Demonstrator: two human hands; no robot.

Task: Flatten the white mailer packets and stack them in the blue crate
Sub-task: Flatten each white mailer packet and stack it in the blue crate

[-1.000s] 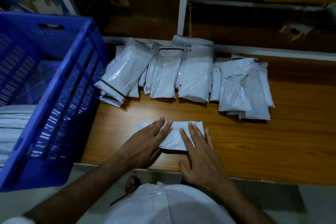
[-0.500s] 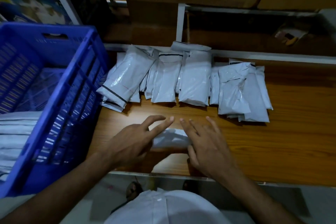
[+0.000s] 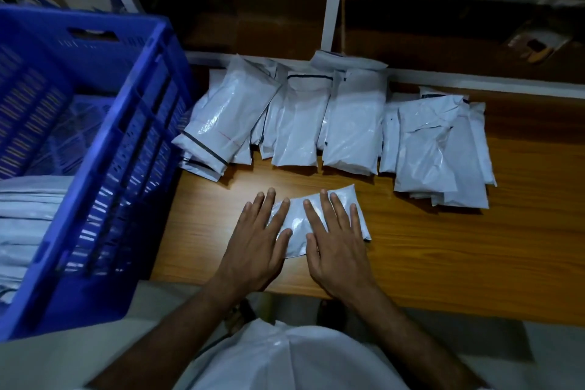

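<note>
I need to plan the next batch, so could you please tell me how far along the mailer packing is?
Done: a stack of flattened packets already lies inside the blue crate. In hand: the left hand and right hand press flat on one packet on the wooden table. Left: a row of packets at the table's back edge, not yet flattened.

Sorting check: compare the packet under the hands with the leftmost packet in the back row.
The packet under the hands lies crosswise near the table's front edge; the leftmost packet runs slantwise, from the back toward the crate. The first is pressed by the left hand and right hand, fingers straight; the second is untouched. The second shows a dark strip across its near end; the first shows none. Both are white and glossy.
</note>
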